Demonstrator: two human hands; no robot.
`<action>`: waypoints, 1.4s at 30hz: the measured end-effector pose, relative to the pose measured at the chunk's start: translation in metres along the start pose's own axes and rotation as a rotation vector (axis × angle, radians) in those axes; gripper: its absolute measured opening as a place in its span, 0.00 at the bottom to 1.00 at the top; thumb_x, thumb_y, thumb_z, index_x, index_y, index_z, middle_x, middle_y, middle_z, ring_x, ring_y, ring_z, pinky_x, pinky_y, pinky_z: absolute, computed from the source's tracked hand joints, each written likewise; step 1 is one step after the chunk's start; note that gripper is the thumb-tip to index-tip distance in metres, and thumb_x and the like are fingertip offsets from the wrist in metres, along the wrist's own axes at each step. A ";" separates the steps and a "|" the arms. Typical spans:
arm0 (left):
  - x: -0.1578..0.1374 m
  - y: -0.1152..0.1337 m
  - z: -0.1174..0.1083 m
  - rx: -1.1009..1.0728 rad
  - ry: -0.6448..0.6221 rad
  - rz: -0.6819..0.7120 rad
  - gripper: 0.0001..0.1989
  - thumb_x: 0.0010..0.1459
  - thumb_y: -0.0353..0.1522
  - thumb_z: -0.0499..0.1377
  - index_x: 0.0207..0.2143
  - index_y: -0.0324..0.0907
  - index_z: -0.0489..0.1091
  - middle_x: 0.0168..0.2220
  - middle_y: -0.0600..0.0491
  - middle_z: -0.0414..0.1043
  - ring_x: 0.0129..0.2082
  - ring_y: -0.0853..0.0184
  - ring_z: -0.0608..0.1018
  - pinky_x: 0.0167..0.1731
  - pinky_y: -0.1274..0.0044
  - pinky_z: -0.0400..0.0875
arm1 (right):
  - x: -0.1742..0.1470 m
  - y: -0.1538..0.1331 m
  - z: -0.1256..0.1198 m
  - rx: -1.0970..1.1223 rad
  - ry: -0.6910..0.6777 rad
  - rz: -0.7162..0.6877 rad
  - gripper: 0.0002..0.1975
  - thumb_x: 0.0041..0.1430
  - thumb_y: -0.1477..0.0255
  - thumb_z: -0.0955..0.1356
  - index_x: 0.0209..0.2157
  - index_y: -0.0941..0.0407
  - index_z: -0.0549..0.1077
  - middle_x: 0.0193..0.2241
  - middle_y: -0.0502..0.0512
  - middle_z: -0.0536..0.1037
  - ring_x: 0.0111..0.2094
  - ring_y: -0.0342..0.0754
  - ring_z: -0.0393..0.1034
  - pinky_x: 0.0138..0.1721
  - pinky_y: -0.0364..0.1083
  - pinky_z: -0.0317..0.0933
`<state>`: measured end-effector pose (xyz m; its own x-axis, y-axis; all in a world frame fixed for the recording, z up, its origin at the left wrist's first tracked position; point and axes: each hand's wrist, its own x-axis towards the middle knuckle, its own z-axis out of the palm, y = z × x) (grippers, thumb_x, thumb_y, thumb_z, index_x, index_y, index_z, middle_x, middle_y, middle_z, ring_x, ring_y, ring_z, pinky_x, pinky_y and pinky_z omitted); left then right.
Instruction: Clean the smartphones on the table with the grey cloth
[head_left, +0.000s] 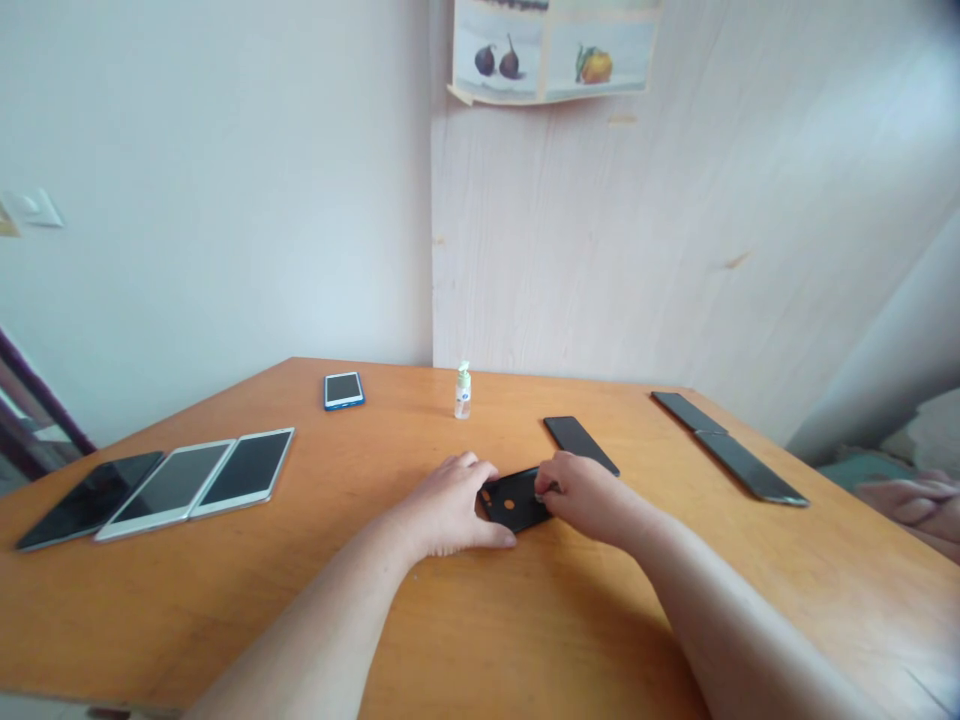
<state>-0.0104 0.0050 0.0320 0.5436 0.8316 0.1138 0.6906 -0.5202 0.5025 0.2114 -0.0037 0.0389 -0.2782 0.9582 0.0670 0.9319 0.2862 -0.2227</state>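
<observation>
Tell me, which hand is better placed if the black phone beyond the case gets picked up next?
Probably the right hand: it is beside the black phone, while the left hand is farther off, at the left end of the black case. The right hand, over the case too, may need freeing first.

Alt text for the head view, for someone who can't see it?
The left hand holds one end of a black phone case on a brown table; the right hand is over its other end. A dark phone and a small bottle are beyond them.
</observation>
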 end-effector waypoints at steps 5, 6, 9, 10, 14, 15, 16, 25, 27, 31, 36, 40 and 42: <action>0.000 -0.002 0.001 0.008 0.007 0.018 0.31 0.40 0.49 0.70 0.46 0.49 0.70 0.46 0.51 0.68 0.48 0.56 0.72 0.45 0.71 0.68 | 0.001 0.021 -0.008 -0.053 0.021 0.092 0.06 0.49 0.78 0.66 0.29 0.56 0.75 0.31 0.55 0.76 0.33 0.49 0.68 0.31 0.43 0.53; 0.001 -0.002 0.002 0.010 0.010 0.018 0.32 0.39 0.49 0.70 0.46 0.48 0.70 0.46 0.51 0.68 0.48 0.56 0.72 0.45 0.71 0.68 | 0.000 0.016 -0.007 -0.051 0.019 0.080 0.06 0.49 0.78 0.66 0.29 0.56 0.75 0.31 0.54 0.76 0.33 0.48 0.68 0.31 0.43 0.53; 0.001 -0.003 0.002 0.019 0.014 0.016 0.32 0.38 0.49 0.70 0.46 0.48 0.70 0.45 0.51 0.68 0.47 0.56 0.73 0.44 0.71 0.69 | -0.003 -0.003 -0.001 0.023 -0.014 -0.034 0.07 0.50 0.77 0.66 0.31 0.54 0.75 0.32 0.51 0.76 0.34 0.45 0.69 0.32 0.41 0.54; 0.001 -0.003 0.002 0.022 0.011 0.016 0.32 0.38 0.49 0.70 0.45 0.48 0.71 0.44 0.51 0.68 0.47 0.56 0.73 0.43 0.71 0.69 | -0.003 -0.008 0.000 0.060 -0.032 -0.076 0.07 0.51 0.77 0.66 0.31 0.54 0.75 0.32 0.50 0.77 0.34 0.44 0.69 0.32 0.41 0.54; 0.001 -0.002 0.001 0.025 0.000 0.023 0.31 0.40 0.49 0.70 0.46 0.48 0.70 0.45 0.51 0.68 0.47 0.56 0.73 0.44 0.71 0.69 | -0.002 0.001 -0.005 0.007 -0.058 0.011 0.04 0.52 0.74 0.67 0.29 0.54 0.75 0.31 0.51 0.77 0.33 0.45 0.69 0.30 0.42 0.52; 0.001 -0.002 0.001 0.025 -0.001 0.026 0.32 0.40 0.49 0.70 0.47 0.48 0.70 0.45 0.51 0.68 0.48 0.56 0.72 0.44 0.71 0.69 | -0.002 0.008 -0.007 -0.038 -0.047 0.068 0.04 0.52 0.73 0.67 0.28 0.54 0.75 0.31 0.52 0.77 0.32 0.46 0.69 0.29 0.42 0.51; 0.001 -0.002 0.000 0.025 -0.003 0.029 0.32 0.40 0.49 0.69 0.47 0.48 0.70 0.45 0.51 0.68 0.48 0.56 0.72 0.45 0.71 0.68 | -0.001 0.015 -0.010 -0.073 -0.035 0.114 0.04 0.51 0.74 0.67 0.27 0.55 0.74 0.30 0.53 0.77 0.32 0.47 0.68 0.28 0.43 0.50; 0.002 -0.006 0.004 0.034 0.017 0.038 0.29 0.39 0.48 0.70 0.43 0.49 0.71 0.43 0.52 0.68 0.45 0.57 0.73 0.41 0.73 0.69 | -0.006 -0.020 0.006 0.111 -0.020 -0.132 0.05 0.52 0.75 0.65 0.30 0.54 0.73 0.30 0.49 0.77 0.31 0.44 0.68 0.29 0.41 0.52; 0.002 -0.006 0.004 0.037 0.028 0.045 0.27 0.40 0.48 0.69 0.42 0.49 0.71 0.42 0.52 0.67 0.45 0.57 0.73 0.41 0.73 0.69 | -0.007 -0.032 0.012 0.198 -0.013 -0.236 0.06 0.53 0.75 0.64 0.30 0.54 0.74 0.31 0.50 0.78 0.31 0.44 0.69 0.30 0.41 0.53; 0.001 -0.003 0.003 0.038 0.011 0.031 0.27 0.40 0.47 0.69 0.43 0.49 0.71 0.42 0.52 0.67 0.45 0.58 0.73 0.41 0.73 0.69 | -0.005 -0.024 0.011 0.212 -0.031 -0.178 0.06 0.51 0.74 0.66 0.29 0.54 0.75 0.30 0.49 0.78 0.30 0.44 0.68 0.29 0.41 0.52; 0.000 -0.002 0.000 0.028 0.004 0.023 0.28 0.41 0.43 0.69 0.47 0.48 0.69 0.45 0.52 0.68 0.47 0.58 0.73 0.45 0.72 0.69 | 0.000 0.010 -0.001 0.120 0.048 0.076 0.04 0.46 0.75 0.67 0.25 0.54 0.74 0.26 0.50 0.77 0.29 0.46 0.67 0.27 0.42 0.49; -0.001 -0.009 -0.002 0.041 0.011 0.056 0.26 0.44 0.35 0.65 0.49 0.46 0.68 0.47 0.51 0.70 0.49 0.58 0.73 0.48 0.72 0.68 | 0.008 0.028 -0.007 0.153 0.139 0.197 0.08 0.52 0.74 0.64 0.32 0.54 0.75 0.28 0.51 0.78 0.29 0.46 0.68 0.27 0.42 0.51; 0.000 -0.014 -0.002 0.053 0.018 0.072 0.25 0.46 0.30 0.61 0.50 0.46 0.68 0.48 0.51 0.71 0.50 0.59 0.72 0.50 0.72 0.68 | 0.011 0.034 -0.007 0.175 0.169 0.254 0.10 0.54 0.74 0.63 0.34 0.54 0.75 0.27 0.51 0.78 0.29 0.46 0.69 0.27 0.42 0.52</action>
<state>-0.0209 0.0125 0.0272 0.5843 0.7950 0.1630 0.6746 -0.5875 0.4469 0.2412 0.0168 0.0390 0.0131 0.9894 0.1444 0.9084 0.0486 -0.4153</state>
